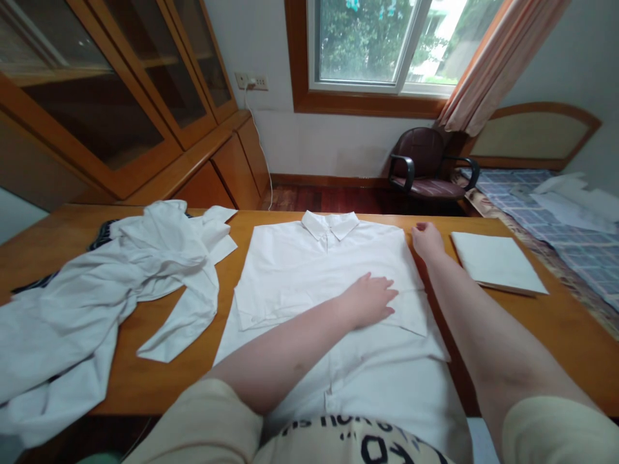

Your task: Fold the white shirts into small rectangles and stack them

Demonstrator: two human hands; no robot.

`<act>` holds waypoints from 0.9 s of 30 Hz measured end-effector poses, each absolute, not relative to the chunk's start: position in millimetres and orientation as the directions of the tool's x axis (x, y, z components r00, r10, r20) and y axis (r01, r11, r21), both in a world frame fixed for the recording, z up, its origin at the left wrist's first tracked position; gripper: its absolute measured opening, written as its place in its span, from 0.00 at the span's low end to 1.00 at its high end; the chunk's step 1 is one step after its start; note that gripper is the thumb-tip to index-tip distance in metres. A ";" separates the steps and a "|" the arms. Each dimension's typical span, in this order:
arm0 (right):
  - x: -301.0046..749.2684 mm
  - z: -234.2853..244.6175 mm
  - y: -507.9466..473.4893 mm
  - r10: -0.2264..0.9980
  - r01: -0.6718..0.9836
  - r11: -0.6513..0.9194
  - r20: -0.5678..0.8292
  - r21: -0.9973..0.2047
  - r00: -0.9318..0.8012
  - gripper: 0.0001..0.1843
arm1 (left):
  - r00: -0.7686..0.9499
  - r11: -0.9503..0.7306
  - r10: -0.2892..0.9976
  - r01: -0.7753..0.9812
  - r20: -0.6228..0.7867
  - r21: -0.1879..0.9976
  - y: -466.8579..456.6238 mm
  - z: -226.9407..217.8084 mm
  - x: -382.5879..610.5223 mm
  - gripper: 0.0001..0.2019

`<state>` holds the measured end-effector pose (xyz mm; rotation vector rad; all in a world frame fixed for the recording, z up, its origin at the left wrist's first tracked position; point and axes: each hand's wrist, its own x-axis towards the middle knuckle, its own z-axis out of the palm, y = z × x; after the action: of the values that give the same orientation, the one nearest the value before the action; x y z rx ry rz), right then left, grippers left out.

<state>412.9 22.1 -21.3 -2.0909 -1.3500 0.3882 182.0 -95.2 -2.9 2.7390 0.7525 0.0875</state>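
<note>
A white collared shirt lies front up on the wooden table, its collar at the far side and its lower end toward my body. The sleeves are folded across the chest, cuffs lying over the front. My left hand rests flat on the folded sleeves, palm down, with fingers spread. Beside the shirt's right shoulder, on the bare wood, is my right hand, its fingers curled in. A narrow gap separates it from the fabric, and nothing shows in it.
A crumpled heap of white clothing with some dark patterned cloth covers the left of the table. To the right lies a flat white rectangular pad. Beyond are a glass-door cabinet, an office chair and a bed.
</note>
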 end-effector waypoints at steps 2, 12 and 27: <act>387.6 -18.6 1.5 0.926 0.797 -0.172 0.182 -0.579 0.332 0.23 | 0.758 -0.725 0.650 0.640 -0.055 0.256 -89.0 -2.9 152.6 0.26; 334.8 -49.9 -50.9 0.989 0.987 0.124 -0.071 -0.098 -0.131 0.36 | 0.248 -0.226 0.951 0.966 -0.187 0.129 -44.2 -33.3 27.3 0.32; 391.0 -48.5 -53.5 0.935 0.933 -0.353 -0.010 -0.074 0.354 0.39 | 0.280 -0.235 0.934 0.949 -0.221 0.210 -37.1 -28.5 8.7 0.33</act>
<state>391.0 -53.5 -48.5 -2.5384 -1.7534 0.0784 8.7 -37.1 -28.5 2.2539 1.7199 -0.0701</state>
